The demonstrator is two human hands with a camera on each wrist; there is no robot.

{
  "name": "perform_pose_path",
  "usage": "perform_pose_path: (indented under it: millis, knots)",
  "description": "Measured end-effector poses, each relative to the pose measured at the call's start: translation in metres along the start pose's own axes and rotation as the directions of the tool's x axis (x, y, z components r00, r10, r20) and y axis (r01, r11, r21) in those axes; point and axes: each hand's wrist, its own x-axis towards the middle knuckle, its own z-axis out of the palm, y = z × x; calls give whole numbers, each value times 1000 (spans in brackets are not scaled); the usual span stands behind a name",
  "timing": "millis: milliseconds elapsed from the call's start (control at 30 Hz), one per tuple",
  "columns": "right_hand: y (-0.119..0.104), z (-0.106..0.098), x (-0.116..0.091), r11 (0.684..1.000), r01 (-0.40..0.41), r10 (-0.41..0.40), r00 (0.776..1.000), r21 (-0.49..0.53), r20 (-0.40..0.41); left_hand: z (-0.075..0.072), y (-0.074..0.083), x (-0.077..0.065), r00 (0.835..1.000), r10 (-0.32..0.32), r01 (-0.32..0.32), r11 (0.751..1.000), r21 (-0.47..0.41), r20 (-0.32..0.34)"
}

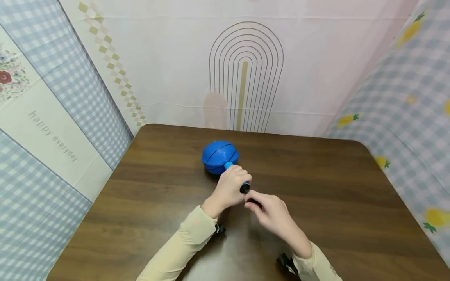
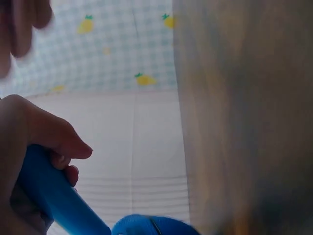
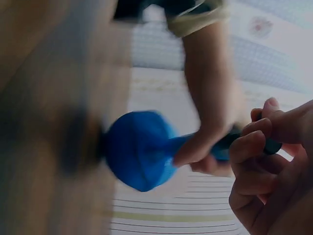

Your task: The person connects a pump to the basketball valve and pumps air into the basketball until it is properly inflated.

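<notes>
A blue ball with dark seams [image 1: 215,154] rests on the table, looking a little squashed in the head view. A blue hand pump [image 2: 58,196] slants from the ball's near side towards the person. My left hand [image 1: 229,187] grips the pump's barrel, fingers wrapped around it. Its black end cap [image 1: 244,188] pokes out past that hand. Just beyond the cap, my right hand [image 1: 272,212] holds the black pump handle [image 1: 254,202] between curled fingers and thumb. In the right wrist view the right fingers sit close to the left hand, hiding most of the handle.
The brown wooden table [image 1: 316,171] extends around both hands. Behind it hangs a white patterned cloth [image 1: 168,58], with checked cloths at the left [image 1: 38,43] and right [image 1: 397,113]. Black wrist straps [image 1: 286,263] show below the hands.
</notes>
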Motion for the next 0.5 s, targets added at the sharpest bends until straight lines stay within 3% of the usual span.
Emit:
perform_pose_path:
  millis: [200, 367, 500]
  knots:
    - [11, 3, 1, 1000, 12, -11, 1000, -20, 6, 6, 6, -1, 998, -19, 18, 1000, 7, 55]
    - [-14, -21, -8, 997, 82, -82, 997, 6, -8, 7, -1, 4, 998, -55, 57, 996, -75, 17]
    - [-24, -31, -12, 991, 119, -118, 993, 58, -17, 9, -3, 4, 999, -44, 41, 985, -169, -17]
